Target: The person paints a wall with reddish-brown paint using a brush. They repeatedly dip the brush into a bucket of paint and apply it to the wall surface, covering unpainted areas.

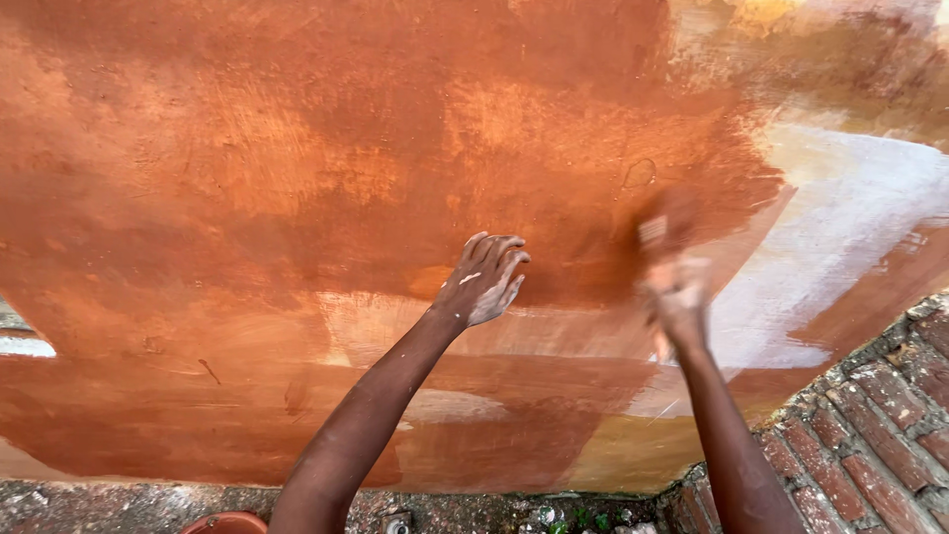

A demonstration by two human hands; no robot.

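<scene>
Wall [297,148]: plastered surface filling most of the frame, coated in uneven reddish-brown wash. Colour is deepest across the top centre and left, thinner and more orange in patches at upper middle. Pale, whitish uncoated areas remain at right of centre and in a horizontal band through the lower middle; a yellowish strip runs along the lower right edge of the coated field. Small dark marks show at lower left and at upper right of centre.

Left hand [482,282]: centre of the frame, arm rising from the bottom edge. Palm toward the wall, fingers loosely spread and slightly curled, tips touching or just off the surface at the border of dark wash and pale band. Holds nothing. Pale smears on the fingers.

Right hand [677,297]: right of centre, blurred by motion. Fingers closed round a reddish-brown pad [664,225], whether cloth, sponge or brush cannot be told. The pad sits against the wall at the edge between coated and whitish areas, just above the hand.

Brick paving [880,435]: lower right corner, worn red bricks with dark joints.

Ground strip [119,504]: along the bottom edge, grey, gritty, with specks of green growth at lower centre.

Bowl [227,522]: bottom edge, left of centre, reddish rim only partly visible beside the left forearm.
</scene>
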